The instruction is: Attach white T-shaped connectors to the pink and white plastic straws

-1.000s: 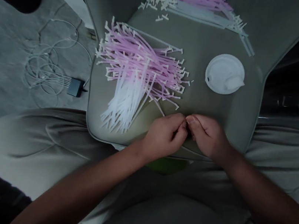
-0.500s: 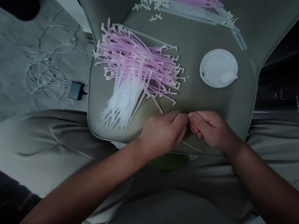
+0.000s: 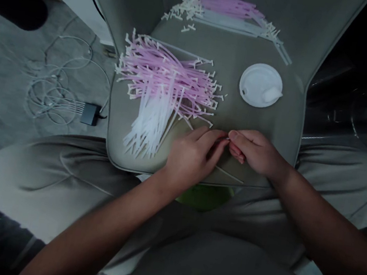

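Note:
Near the front edge of the chair seat, my left hand (image 3: 190,152) and my right hand (image 3: 253,150) meet fingertip to fingertip. Both are closed in a pinch. A tiny pale bit shows where they meet, but what each one holds is mostly hidden by the fingers. Below the left fingers a thin white tube (image 3: 230,175) lies slanting toward the seat edge. Left of my hands spreads a pile of pink tubes (image 3: 169,69) with white T-shaped connectors on their ends. A bundle of white tubes (image 3: 151,123) lies across its lower part.
A white round lid (image 3: 260,85) with a small white piece on it sits at the seat's right. Loose white connectors (image 3: 189,7), pink tubes (image 3: 227,7) and clear tubes (image 3: 228,23) lie at the back. A black box (image 3: 90,114) with coiled cables is on the floor.
My left fingers have opened out slightly from a tighter curl, while both hands stay together. The whole view has shifted a little, so the seat's right side appears further left.

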`<state>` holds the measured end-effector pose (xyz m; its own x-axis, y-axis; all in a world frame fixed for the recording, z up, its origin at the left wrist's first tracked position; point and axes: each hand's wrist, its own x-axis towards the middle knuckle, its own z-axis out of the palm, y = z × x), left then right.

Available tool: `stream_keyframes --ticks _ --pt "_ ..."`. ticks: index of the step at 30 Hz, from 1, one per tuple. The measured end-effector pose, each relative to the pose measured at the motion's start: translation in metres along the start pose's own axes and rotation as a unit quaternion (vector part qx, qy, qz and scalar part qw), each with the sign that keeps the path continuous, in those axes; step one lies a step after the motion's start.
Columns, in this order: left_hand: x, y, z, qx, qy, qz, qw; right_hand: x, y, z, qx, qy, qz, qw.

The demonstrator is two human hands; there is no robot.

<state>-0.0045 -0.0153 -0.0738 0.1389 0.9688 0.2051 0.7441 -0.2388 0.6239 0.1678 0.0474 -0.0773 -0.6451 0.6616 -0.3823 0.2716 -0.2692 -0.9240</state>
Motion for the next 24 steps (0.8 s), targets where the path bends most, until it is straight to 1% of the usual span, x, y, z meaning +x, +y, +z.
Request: stream_keyframes --ticks 4,10,13,15,19,21,24 --pt "-0.002 -0.002 0.002 -0.043 0.021 -0.013 0.999 0.001 0.000 0.001 0.002 0.005 0.004 1.000" --pt "-0.002 -0.006 0.008 -0.098 0.053 0.025 0.993 0.000 0.000 0.001 -0.013 -0.010 0.002 1.000" --pt "-0.001 -0.008 0.009 -0.093 0.051 0.034 0.994 0.000 0.001 0.000 -0.021 -0.010 -0.001 1.000" --pt "0.000 -0.010 0.009 -0.082 0.048 0.052 0.994 0.001 0.002 -0.001 -0.022 -0.014 -0.012 1.000" --pt "0.002 -0.011 0.008 -0.064 0.043 0.094 0.993 0.002 0.000 -0.002 0.013 -0.036 -0.034 0.999" --pt "0.003 -0.010 0.008 -0.063 0.044 0.085 0.993 0.003 -0.002 -0.002 0.036 -0.036 -0.021 0.998" --pt "0.003 -0.007 0.008 -0.059 0.049 0.051 0.996 0.002 -0.005 0.000 0.054 -0.006 0.000 0.999"
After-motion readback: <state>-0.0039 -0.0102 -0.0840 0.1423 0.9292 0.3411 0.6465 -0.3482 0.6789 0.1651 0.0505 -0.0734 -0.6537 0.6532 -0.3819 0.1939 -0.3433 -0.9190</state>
